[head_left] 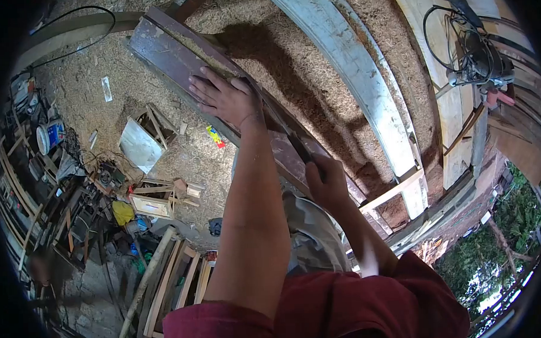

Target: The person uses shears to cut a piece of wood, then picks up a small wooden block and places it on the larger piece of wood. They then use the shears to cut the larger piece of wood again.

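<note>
A long brown wooden beam runs diagonally from the upper left toward the lower right. My left hand lies on its upper part, palm down with fingers spread. My right hand is closed round the dark handle of a long narrow tool. The tool's thin blade lies along the beam's edge and points up toward my left hand. What kind of tool it is, I cannot tell for certain.
A pale curved plank arches on the right. Beyond it a power tool with coiled cable rests on boards. Sawdust covers the ground. Scrap wood, a white bucket and a yellow bag lie at the left.
</note>
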Demonstrator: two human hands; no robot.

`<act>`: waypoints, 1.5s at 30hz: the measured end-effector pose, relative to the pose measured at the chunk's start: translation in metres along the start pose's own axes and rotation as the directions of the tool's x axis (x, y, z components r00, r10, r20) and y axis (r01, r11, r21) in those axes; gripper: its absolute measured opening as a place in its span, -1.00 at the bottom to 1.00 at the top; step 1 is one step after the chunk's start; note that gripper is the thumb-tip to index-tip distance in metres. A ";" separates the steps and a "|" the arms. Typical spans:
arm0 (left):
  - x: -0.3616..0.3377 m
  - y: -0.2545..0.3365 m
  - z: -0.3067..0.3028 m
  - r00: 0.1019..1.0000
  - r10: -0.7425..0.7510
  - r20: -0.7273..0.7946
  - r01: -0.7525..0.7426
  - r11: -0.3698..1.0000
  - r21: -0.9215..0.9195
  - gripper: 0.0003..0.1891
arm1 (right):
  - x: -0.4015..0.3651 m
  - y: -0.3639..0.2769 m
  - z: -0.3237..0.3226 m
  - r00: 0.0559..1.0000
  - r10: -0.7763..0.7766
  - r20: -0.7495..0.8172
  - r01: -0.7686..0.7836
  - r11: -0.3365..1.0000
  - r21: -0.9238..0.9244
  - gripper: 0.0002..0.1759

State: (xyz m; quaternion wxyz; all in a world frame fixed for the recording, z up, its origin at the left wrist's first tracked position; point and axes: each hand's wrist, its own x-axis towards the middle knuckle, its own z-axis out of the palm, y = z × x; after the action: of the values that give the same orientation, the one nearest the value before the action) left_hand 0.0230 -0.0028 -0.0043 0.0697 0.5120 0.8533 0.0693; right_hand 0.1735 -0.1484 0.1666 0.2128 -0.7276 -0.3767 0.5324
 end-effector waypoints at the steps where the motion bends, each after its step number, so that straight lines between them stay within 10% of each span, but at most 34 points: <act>1: 0.001 0.000 0.001 1.000 0.004 -0.006 -0.003 1.000 0.009 -0.23 | -0.003 -0.002 -0.003 0.999 0.044 0.019 -0.044 0.999 -0.018 -0.71; 45: 0.001 -0.003 0.003 0.999 0.032 0.014 -0.033 0.999 0.042 -0.19 | 0.020 -0.016 0.009 0.999 0.047 0.006 -0.047 0.998 -0.040 -0.65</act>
State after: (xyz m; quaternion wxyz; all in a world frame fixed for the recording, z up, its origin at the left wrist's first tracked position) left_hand 0.0204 -0.0036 -0.0081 0.0635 0.5275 0.8457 0.0488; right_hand 0.1628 -0.1235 0.1627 0.1843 -0.7385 -0.3708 0.5321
